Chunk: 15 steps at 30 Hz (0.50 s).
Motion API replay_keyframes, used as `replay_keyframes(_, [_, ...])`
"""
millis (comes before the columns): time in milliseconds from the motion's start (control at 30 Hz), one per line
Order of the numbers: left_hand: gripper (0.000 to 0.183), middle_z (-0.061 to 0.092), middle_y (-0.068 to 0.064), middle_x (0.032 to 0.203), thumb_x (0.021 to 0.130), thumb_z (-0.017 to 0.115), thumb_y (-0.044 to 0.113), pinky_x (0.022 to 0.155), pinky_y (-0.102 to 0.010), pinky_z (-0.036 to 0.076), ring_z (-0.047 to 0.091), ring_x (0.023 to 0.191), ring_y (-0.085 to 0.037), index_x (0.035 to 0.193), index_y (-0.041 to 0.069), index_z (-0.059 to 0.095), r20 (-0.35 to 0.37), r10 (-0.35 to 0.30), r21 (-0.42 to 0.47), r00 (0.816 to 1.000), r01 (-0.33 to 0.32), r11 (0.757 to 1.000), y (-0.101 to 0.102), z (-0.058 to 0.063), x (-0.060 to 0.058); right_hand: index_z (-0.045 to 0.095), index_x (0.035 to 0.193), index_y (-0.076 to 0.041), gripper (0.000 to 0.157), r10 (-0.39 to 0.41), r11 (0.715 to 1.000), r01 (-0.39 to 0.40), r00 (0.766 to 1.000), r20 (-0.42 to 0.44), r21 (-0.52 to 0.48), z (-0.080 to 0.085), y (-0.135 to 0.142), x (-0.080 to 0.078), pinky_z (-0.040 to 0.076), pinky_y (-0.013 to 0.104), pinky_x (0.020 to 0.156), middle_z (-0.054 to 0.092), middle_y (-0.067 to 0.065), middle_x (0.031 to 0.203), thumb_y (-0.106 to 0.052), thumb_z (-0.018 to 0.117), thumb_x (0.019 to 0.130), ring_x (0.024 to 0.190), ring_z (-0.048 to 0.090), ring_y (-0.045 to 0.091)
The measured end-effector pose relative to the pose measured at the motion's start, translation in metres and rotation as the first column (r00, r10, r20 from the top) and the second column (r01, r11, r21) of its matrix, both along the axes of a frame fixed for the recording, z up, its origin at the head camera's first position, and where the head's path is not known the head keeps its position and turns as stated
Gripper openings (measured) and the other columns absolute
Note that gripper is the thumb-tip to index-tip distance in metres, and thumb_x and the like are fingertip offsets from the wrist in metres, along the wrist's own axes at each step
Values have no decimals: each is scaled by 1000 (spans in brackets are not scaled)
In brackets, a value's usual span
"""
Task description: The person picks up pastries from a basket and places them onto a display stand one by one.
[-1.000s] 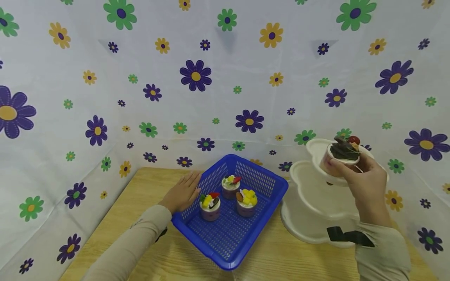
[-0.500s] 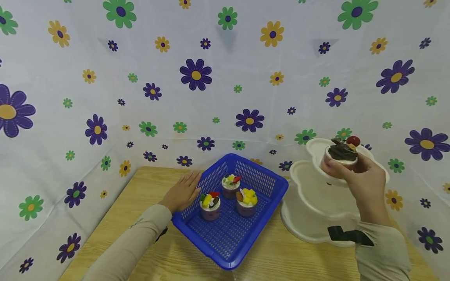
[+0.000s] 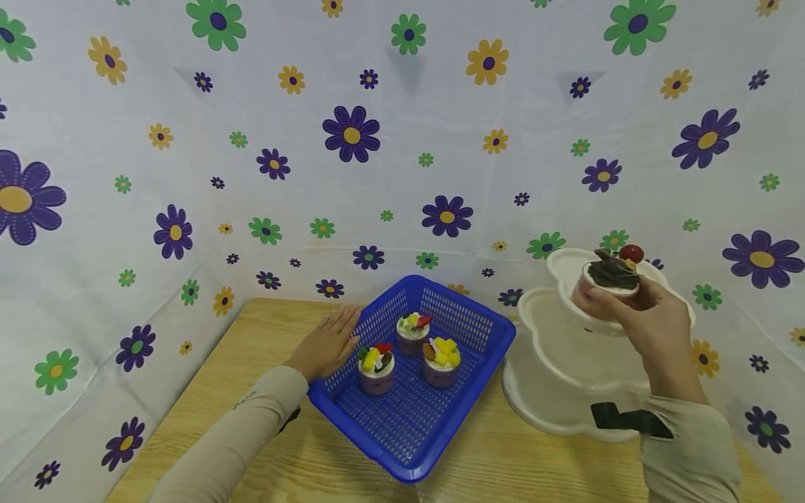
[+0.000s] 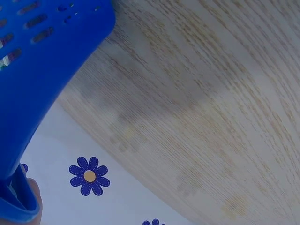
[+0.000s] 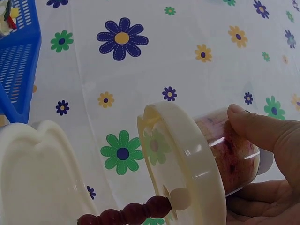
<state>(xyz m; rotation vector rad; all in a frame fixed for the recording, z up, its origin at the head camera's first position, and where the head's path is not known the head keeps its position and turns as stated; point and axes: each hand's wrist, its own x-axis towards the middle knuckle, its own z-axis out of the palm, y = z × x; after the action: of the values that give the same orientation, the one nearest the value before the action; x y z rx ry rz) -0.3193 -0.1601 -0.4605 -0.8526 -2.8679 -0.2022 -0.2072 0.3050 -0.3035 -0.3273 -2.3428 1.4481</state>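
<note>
My right hand (image 3: 660, 332) grips a small dessert cup (image 3: 586, 293) topped with dark chocolate cream and a red cherry, thumb on its near side. The cup is at the top tier of a cream-white tiered stand (image 3: 560, 262); in the right wrist view its base (image 5: 225, 136) is right at that tier's surface. My left hand (image 3: 327, 344) rests with straight fingers along the left rim of a blue plastic basket (image 3: 393, 457). Inside the basket stand three dessert cups, one with mango cubes (image 3: 441, 374), the others with mixed fruit (image 3: 376, 381) and a strawberry piece (image 3: 413, 339).
The basket and stand share a wooden table (image 3: 251, 433), the stand to the right. Its lower tiers (image 3: 547, 328) spread out below the top one, with a dark red beaded post (image 5: 126, 215) between tiers. A white flowered cloth (image 3: 402, 175) hangs behind and at both sides.
The chocolate cup has tipped slightly and shifted a little left in my right hand, at the top tier. My left hand and the basket have stayed put.
</note>
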Motion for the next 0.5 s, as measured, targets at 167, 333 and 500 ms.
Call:
replay_keyframes(167, [57, 22, -13, 158, 104, 34, 32, 118, -49, 17, 16, 146, -33, 151, 3, 23, -8, -4, 9, 1000, 4, 1000, -2, -3, -2, 40, 147, -10, 82, -2, 1000, 2, 1000, 17, 23, -1, -1, 0, 44, 3, 70, 52, -8, 112, -47, 72, 81, 94, 46, 11])
replay_keyframes(333, [58, 22, -13, 158, 104, 36, 32, 118, -50, 18, 16, 146, -33, 152, 3, 22, -5, -3, 17, 1000, 3, 1000, -2, -4, -2, 39, 147, -9, 83, -6, 999, 5, 1000, 22, 34, 0, -1, 1, 43, 3, 69, 52, -8, 110, -47, 72, 81, 93, 46, 11])
replay_keyframes(500, [57, 23, -15, 157, 104, 34, 32, 118, -50, 16, 16, 145, -34, 151, 1, 24, -5, -4, 23, 1000, 5, 1000, -1, -1, 0, 38, 148, -9, 85, -5, 999, 3, 999, 41, 48, 1, -1, 1, 43, 3, 69, 52, -5, 114, -50, 71, 81, 95, 47, 11])
